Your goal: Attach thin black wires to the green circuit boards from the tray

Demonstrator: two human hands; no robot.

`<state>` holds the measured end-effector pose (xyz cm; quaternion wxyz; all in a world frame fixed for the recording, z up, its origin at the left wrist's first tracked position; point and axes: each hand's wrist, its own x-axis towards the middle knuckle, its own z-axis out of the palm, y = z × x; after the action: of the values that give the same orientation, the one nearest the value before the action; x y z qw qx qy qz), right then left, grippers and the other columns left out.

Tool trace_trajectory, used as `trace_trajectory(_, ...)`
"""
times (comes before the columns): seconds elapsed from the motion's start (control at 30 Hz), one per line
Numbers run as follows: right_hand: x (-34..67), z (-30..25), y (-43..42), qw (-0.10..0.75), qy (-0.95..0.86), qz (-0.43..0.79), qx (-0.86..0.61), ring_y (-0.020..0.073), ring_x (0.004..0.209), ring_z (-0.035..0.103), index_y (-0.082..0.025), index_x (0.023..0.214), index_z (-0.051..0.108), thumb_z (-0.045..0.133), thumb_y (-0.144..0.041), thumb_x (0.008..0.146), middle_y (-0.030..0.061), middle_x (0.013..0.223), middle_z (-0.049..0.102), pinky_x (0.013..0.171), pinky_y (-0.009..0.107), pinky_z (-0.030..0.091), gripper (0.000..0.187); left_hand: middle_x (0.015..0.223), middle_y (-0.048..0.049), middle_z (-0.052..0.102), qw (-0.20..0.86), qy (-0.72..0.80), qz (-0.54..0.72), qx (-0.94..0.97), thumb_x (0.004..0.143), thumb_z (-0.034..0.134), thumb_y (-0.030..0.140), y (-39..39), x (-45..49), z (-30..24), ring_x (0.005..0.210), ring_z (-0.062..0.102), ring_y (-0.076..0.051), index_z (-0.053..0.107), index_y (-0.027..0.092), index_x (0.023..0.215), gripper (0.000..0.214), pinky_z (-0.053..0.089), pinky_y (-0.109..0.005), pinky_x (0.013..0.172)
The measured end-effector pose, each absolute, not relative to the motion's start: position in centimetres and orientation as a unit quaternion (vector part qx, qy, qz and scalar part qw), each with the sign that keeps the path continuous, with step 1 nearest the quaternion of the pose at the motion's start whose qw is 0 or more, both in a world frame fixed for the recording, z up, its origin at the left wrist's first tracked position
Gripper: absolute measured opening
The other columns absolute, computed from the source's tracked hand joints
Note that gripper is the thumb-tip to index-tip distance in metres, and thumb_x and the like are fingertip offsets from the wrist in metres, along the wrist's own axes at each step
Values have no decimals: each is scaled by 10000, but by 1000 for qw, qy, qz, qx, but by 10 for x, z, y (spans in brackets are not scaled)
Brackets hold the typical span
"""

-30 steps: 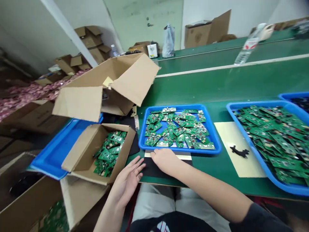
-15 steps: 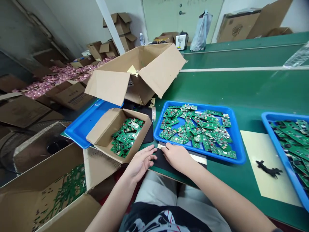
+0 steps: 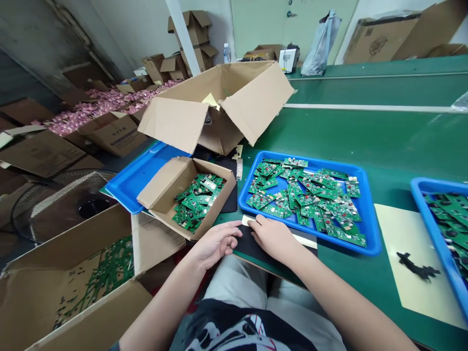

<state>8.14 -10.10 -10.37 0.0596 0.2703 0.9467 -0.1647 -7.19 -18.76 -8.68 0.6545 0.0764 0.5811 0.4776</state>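
Left hand point(image 3: 215, 243): open, palm down, fingers extended, at the near edge of the green surface point(image 3: 383, 146) and just beside the near wall of a small cardboard box point(image 3: 161, 183). Right hand point(image 3: 272, 238): open, fingers lightly curved, resting on a black sheet point(image 3: 248, 243) near the same edge. Only a narrow gap between the two hands. Pale strip point(image 3: 303, 239) along the far side of the black sheet, right fingertips at or on its left end.

Directly ahead of the right hand, a blue tray point(image 3: 371, 219) loaded with loose green circuit boards point(image 3: 307, 200), its near rim just past the pale strip. Boards heaped flat and overlapping, none held. More green circuit boards point(image 3: 197, 202) inside the small box, its open top facing up, its far corner close to the tray's left rim. Box seated on a second blue tray point(image 3: 139, 175), that tray's edge jutting past the surface toward the floor side.

Right of the loaded tray, a cream sheet point(image 3: 420, 273) bearing a black irregular piece point(image 3: 417, 265), then a third blue tray point(image 3: 438, 184) cut off by the frame edge. Beyond the trays, a broad green stretch up to a white line point(image 3: 365, 107). Large open carton point(image 3: 175, 124) with flaps spread, left of the tray's far corner.
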Motion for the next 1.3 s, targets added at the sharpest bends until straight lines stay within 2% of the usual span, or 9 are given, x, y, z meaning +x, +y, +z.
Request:
trace_trajectory(0.23,81,-103,-102,66,947,-163,269,230,897,642,-151,1122,594,460,-162,927,124,1066,600,695,289,482,237,699,-20,603,660,581,469,78,766,635,121,-197,-79,-81,434,414,-48,539,95,1158,404,213,-158,371)
trace_trajectory(0.57,82,-104,-102,60,948,-162,267,239,884,651,-145,1136,590,456,-163,924,121,1049,600,693,302,490,251,701,-15,579,689,561,453,79,754,608,148,-193,-78,-86,414,365,-32,587,100,1078,327,183,-162,374)
trace_trajectory(0.77,82,-110,-102,39,949,-164,265,235,854,652,-149,1104,603,494,-153,904,122,1014,612,666,291,496,227,694,10,546,684,574,438,107,744,611,212,-191,-79,-90,407,325,-21,562,112,1107,380,160,-160,373)
trace_trajectory(0.9,81,-112,-103,9,951,-179,250,235,885,644,-143,1160,582,504,-143,900,110,998,623,704,302,509,272,594,53,511,677,595,404,156,730,631,258,-187,-79,-92,360,228,-12,541,126,1085,389,83,-162,367)
trace_trajectory(1.0,79,-115,-104,-15,952,-192,238,232,904,639,-126,1205,559,512,-135,895,115,1035,620,739,316,516,314,491,94,446,661,618,375,202,720,665,305,-183,-76,-96,342,160,-10,543,140,981,331,36,-165,373)
trace_trajectory(1.13,77,-120,-106,-46,952,-207,222,220,879,639,-130,1128,593,520,-139,893,108,1033,618,729,318,519,246,451,110,410,611,651,368,259,701,681,376,-177,-73,-105,342,209,-12,505,160,791,293,76,-153,367)
trace_trajectory(1.3,77,-126,-104,-80,950,-218,210,205,852,644,-137,1040,623,537,-140,888,86,980,642,714,298,510,175,556,67,519,559,674,372,308,677,668,378,-175,-71,-111,356,363,-25,508,155,732,280,206,-152,357)
